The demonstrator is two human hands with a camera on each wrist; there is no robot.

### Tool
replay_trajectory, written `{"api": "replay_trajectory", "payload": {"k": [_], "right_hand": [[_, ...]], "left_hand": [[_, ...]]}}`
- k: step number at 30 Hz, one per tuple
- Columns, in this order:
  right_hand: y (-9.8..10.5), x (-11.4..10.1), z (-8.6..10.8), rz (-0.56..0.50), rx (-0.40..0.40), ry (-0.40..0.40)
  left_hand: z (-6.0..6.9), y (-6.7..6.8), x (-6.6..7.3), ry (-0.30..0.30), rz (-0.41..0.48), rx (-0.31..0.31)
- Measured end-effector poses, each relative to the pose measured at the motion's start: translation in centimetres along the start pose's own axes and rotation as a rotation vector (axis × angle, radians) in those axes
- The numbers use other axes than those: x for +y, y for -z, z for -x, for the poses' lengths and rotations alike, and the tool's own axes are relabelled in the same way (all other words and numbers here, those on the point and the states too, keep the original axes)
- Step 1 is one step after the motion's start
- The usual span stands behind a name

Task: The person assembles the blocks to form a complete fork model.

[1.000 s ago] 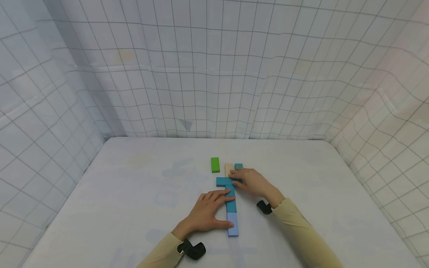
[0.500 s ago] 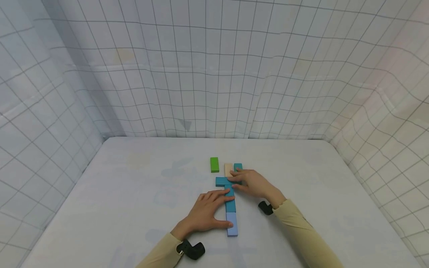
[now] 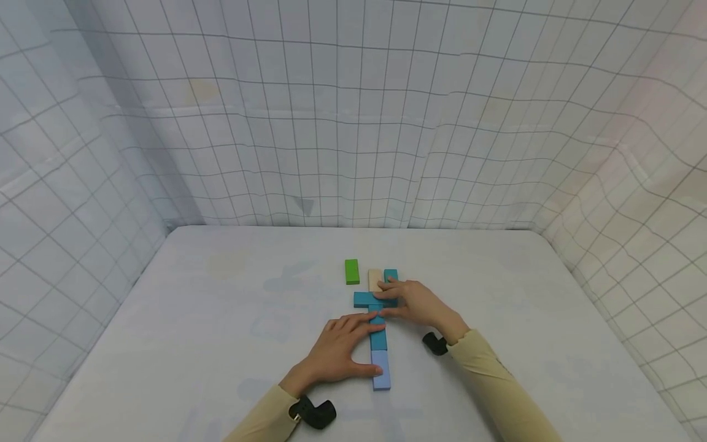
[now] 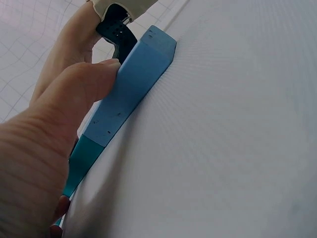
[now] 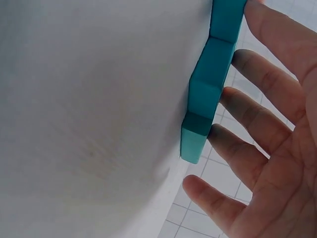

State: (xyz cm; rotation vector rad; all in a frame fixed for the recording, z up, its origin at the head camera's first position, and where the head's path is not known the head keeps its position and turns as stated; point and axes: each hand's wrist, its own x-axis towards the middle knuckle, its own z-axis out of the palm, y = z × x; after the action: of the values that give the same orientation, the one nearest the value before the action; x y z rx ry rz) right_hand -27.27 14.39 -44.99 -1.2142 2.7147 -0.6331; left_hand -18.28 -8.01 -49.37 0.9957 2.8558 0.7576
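Observation:
In the head view, flat blocks lie end to end in a column. My left hand (image 3: pixel 338 351) is spread over its lower part. Its thumb touches the light blue block (image 3: pixel 381 379), and its fingertips rest on the teal blocks (image 3: pixel 378 340) above. Across the column's top lies a blue crosspiece (image 3: pixel 363 299). My right hand (image 3: pixel 418 302) rests fingertips on it and on the blocks beside it, thumb near the column. Beyond the crosspiece stand a cream block (image 3: pixel 375 278) and a teal block (image 3: pixel 391 274), both partly covered. The right wrist view shows straight fingers (image 5: pixel 255 111) touching teal blocks (image 5: pixel 213 62).
A green block (image 3: pixel 352 272) lies apart, left of the cream one. The white table (image 3: pixel 193 331) is bounded by grid-patterned curtains (image 3: pixel 342 123) behind and on both sides. Black wrist cameras (image 3: pixel 317 414) are strapped to both wrists.
My right thumb has edged slightly left toward the column top. The left hand keeps its place on the blocks. The whole view drifts a little left.

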Motion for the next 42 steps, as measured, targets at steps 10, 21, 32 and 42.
{"api": "replay_trajectory", "payload": {"k": [10, 21, 32, 42], "right_hand": [[0.07, -0.47, -0.06, -0.065, 0.005, -0.058], [0.02, -0.83, -0.17, -0.033, 0.008, -0.069], [-0.22, -0.77, -0.11, -0.052, 0.015, -0.08], [-0.11, -0.93, -0.17, -0.063, 0.01, -0.096]], "left_hand": [[-0.02, 0.14, -0.04, -0.005, 0.012, 0.005], [0.01, 0.1, 0.0, -0.014, 0.026, 0.013], [0.08, 0.06, -0.25, -0.025, 0.029, 0.018], [0.03, 0.04, -0.29, -0.026, 0.056, 0.041]]}}
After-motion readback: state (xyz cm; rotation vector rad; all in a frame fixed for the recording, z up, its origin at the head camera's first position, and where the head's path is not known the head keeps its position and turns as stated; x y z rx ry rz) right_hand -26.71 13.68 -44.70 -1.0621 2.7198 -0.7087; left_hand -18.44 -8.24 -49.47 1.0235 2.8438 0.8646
